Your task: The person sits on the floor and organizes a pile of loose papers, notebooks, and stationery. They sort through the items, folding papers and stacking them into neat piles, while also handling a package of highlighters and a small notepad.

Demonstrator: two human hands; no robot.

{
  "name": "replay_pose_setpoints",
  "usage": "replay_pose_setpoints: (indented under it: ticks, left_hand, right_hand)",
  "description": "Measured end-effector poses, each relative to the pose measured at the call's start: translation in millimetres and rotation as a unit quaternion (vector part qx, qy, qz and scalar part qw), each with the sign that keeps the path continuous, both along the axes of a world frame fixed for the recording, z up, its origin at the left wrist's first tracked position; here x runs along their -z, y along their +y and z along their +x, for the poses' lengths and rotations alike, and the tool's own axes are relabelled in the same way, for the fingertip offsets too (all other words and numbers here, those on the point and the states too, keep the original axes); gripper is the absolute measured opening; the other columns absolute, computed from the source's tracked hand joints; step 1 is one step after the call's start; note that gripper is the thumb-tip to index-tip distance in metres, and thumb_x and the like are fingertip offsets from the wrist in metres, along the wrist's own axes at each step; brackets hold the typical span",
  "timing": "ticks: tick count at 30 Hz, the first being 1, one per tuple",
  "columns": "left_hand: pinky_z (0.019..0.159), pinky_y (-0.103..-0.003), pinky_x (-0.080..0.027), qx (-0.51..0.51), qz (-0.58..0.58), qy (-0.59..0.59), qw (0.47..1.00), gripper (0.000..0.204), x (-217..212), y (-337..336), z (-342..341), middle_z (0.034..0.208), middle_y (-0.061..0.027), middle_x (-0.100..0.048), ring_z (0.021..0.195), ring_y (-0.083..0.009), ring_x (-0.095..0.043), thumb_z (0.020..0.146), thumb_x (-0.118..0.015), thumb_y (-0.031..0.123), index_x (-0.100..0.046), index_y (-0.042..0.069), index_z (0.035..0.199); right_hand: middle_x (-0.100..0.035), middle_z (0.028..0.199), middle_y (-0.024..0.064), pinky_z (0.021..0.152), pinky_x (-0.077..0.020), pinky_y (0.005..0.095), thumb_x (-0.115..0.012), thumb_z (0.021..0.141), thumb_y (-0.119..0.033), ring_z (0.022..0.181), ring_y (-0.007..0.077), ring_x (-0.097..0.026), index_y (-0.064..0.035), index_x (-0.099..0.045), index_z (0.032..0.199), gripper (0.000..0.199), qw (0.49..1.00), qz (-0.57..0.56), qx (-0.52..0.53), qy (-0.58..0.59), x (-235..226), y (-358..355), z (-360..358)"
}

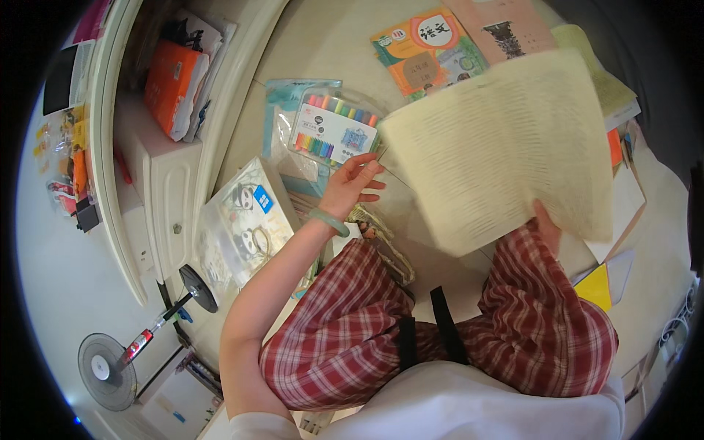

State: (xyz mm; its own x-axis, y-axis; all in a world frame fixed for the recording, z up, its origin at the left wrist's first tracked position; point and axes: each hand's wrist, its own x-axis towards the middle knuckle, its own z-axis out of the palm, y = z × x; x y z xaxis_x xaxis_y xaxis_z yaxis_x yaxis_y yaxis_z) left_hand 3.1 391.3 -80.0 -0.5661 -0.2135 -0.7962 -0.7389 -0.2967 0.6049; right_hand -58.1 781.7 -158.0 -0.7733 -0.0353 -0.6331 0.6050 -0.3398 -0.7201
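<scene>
I am holding a big sheet of cream lined paper (499, 150) up in front of me, tilted so its ruled face is turned toward my eyes, and it is blurring a little at its lower right corner; it is hanging above my right knee and covering part of the books behind it. My right hand (546, 227) is gripping it from underneath at the lower edge, and only the back of the hand is peeking out below the sheet, so I cannot tell how tightly the fingers are closing on it. My left hand (352, 187) is reaching to the sheet's left edge with fingers loosely curled and half open, the fingertips just meeting the paper's corner rather than clamping it, which is steadying the sheet while the other hand is bearing it. A pale green bangle (329, 221) is sitting on that wrist. I am sitting cross-legged in red plaid trousers (352, 323), so everything is lying within arm's reach on the floor: a clear case of coloured marker pens (334, 128) just beyond my left hand, a panda-printed plastic pouch (246, 220) beside my left forearm, an orange-and-green schoolbook (425, 51) further out, and a yellow folder (595, 286) near my right knee
</scene>
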Motion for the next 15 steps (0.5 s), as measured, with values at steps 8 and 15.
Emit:
replay_pose_setpoints:
  ticks: [8,15]
  left_hand:
    - [0.073,-0.036,-0.052,-0.162,-0.26,-0.082,0.949,0.053,80,-95,28,0.116,-0.005,-0.051,0.101,-0.0185,-0.054,0.08,-0.071,0.021,-0.047,0.008,0.125]
    - [0.073,-0.044,-0.054,-0.254,-0.249,-0.094,0.93,0.079,86,-84,16,0.124,-0.0105,-0.042,0.104,-0.0242,-0.052,0.075,-0.076,0.019,-0.027,0.009,0.136]
  right_hand:
    - [-0.049,0.134,0.0116,0.102,-0.0362,0.0383,-0.05,0.078,0.006,0.121,0.0281,-0.045,-0.006,-0.055,0.123,0.047,0.613,0.592,-0.322,0.413,-69,49,-27]
    - [-0.034,0.146,0.0091,0.109,-0.0231,0.0427,-0.042,0.066,0.015,0.138,0.0286,-0.026,-0.0139,-0.052,0.128,0.069,0.512,0.663,-0.455,0.303,-55,75,-2]
